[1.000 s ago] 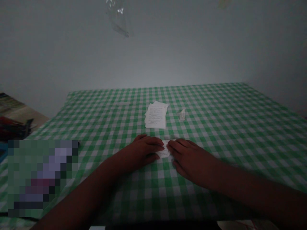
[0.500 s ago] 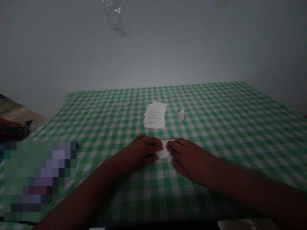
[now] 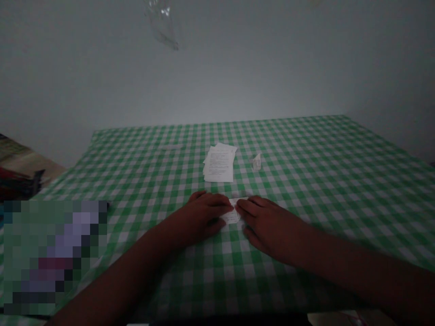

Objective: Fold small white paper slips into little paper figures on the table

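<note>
A small piece of printed white paper lies on the tablecloth, partly covered by both hands. My left hand is on its left part, with the fingertips on the paper and the thumb near the lower edge. From the other side, my right hand holds the right part, fingers bent over it. Only a strip of the paper shows between the hands, and its folds are hard to make out. Just beyond lies a loose stack of printed sheets. To its right stands a small folded paper piece.
A green and white checked tablecloth covers the table. A faint, clear strip lies at the back left. A blurred-out item sits at the near left. Behind the table, a clear plastic bag hangs against the wall.
My left fingertips have shifted slightly right over the paper, covering a little more of it. My right hand stays nearly still.
</note>
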Demonstrator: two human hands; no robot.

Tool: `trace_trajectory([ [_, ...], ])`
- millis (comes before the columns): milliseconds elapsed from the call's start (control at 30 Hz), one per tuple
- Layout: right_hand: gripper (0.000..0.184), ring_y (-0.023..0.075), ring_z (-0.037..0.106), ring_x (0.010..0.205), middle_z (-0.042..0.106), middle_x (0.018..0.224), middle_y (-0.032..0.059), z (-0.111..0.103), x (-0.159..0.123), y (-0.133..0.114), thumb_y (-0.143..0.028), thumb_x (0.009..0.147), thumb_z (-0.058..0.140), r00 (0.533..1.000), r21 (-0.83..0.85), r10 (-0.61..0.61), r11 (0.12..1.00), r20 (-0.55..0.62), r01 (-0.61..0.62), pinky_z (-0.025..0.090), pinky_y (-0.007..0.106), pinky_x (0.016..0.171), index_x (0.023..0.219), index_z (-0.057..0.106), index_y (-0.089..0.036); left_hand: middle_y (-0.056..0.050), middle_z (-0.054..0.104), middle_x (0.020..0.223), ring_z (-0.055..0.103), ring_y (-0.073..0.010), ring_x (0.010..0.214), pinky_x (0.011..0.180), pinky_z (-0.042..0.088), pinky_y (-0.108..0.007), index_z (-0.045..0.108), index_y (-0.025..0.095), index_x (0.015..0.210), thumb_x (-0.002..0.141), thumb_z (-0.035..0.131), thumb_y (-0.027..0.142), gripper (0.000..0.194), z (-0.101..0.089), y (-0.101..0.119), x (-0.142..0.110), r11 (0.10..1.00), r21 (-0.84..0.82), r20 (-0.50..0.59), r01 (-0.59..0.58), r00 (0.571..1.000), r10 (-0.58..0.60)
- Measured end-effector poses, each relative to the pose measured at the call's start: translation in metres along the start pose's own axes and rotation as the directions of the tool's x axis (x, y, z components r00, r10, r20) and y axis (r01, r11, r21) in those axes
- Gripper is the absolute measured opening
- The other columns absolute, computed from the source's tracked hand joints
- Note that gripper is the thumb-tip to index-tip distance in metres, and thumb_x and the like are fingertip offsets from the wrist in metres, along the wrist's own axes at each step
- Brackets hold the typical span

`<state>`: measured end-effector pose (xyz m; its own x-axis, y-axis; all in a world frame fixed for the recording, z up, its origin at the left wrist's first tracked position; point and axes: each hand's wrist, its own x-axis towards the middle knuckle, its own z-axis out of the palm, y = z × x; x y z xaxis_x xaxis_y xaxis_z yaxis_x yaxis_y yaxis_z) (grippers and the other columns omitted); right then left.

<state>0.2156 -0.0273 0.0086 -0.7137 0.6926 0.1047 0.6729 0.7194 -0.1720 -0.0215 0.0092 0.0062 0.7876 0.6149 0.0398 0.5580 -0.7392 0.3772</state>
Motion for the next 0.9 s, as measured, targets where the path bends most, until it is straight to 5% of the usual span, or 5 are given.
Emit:
trace_trajectory([
  [300,0.037,0.0265,0.052,0.116,0.06,0.125,0.0153,-0.006,0.001,0.005,-0.022,0.091,0.052,1.0,0.095,-0.015,0.995,-0.011,0.016,0.042,0.044,0.105,0.125,0.059,-0.009,-0.005,0.055,0.134,0.051,-0.0233,0.121,0.107,0.029,-0.045,0.052,0.028,0.134,0.091,0.055,0.022,0.044,0.001,0.007,0.001,1.0,0.03,0.008,0.003,1.0,-0.003],
  [500,0.026,0.0227,0.058,0.103,0.066,0.109,0.0125,-0.008,0.01,0.018,-0.011,0.093,0.045,0.999,0.185,-0.044,0.982,-0.003,0.044,0.048,0.041,0.095,0.108,0.067,-0.012,-0.005,0.055,0.133,0.05,-0.0237,0.121,0.109,0.027,-0.047,0.053,0.027,0.134,0.089,0.054,0.02,0.045,0.001,0.01,0.001,0.998,0.052,0.015,0.019,1.0,-0.02],
  [900,0.028,0.0227,0.058,0.107,0.066,0.113,0.0117,-0.009,0.009,0.023,-0.01,0.093,0.047,0.996,0.119,-0.091,0.989,0.017,0.088,0.048,0.039,0.096,0.111,0.068,-0.013,-0.006,0.055,0.133,0.049,-0.0241,0.121,0.108,0.029,-0.048,0.052,0.026,0.134,0.089,0.052,0.018,0.046,0.003,0.014,0.001,0.996,0.084,0.011,0.026,1.0,-0.027],
])
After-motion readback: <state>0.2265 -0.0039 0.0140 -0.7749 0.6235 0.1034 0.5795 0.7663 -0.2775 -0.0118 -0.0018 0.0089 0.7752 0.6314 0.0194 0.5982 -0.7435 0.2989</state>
